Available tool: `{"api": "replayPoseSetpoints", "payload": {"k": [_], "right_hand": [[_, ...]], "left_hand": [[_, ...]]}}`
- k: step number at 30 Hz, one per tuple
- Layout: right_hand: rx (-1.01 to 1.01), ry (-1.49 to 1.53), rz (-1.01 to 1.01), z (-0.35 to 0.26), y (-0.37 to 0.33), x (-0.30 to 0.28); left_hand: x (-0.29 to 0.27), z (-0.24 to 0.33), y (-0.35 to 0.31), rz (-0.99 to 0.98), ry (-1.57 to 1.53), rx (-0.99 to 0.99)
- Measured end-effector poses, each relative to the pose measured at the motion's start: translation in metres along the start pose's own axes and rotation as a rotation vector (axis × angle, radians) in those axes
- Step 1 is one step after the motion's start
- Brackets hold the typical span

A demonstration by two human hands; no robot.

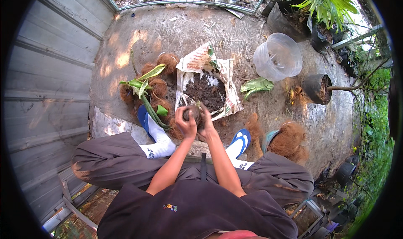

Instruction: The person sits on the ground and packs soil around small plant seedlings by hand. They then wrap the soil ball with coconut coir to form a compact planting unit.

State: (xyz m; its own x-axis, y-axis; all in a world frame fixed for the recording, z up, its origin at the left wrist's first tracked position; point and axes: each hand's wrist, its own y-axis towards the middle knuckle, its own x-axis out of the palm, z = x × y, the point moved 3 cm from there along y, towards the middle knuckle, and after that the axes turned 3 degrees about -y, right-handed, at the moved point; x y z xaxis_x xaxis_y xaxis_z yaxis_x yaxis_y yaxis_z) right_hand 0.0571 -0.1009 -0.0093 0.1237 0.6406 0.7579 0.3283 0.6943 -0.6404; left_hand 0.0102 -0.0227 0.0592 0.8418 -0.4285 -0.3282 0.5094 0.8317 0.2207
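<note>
Item: husk ball [194, 113], one, brown, rough and fibrous, roughly round, with dark soil clinging to it. Location: in my hands, just in front of the near edge of the soil sack [228, 73].

My left hand [186, 122]: grip clamped on the ball's left side, fingers curled over its top. My right hand [205, 123]: grip clamped on its right side, thumb up against the fibre.

Soil sack: printed paper, torn open and lying flat on the concrete floor [176, 29], dark soil heaped in its middle.

Left of the sack: green-leaved plant [145, 86] lying among several brown husks.

Right of the sack: green glove [256, 86]; beyond it a clear pot [278, 56] on its side, and a black pot [317, 89] tipped over.
</note>
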Motion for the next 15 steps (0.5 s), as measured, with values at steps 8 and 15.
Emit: {"api": "replayPoseSetpoints", "payload": {"k": [8, 15], "right_hand": [[-0.051, -0.065, 0.047, -0.023, -0.01, -0.001], [-0.324, -0.044, -0.196, -0.015, -0.021, 0.027]], "left_hand": [[0.006, 0.038, 0.004, -0.346, 0.05, 0.437], [0.009, 0.024, -0.002, -0.291, 0.06, 0.481]]}}
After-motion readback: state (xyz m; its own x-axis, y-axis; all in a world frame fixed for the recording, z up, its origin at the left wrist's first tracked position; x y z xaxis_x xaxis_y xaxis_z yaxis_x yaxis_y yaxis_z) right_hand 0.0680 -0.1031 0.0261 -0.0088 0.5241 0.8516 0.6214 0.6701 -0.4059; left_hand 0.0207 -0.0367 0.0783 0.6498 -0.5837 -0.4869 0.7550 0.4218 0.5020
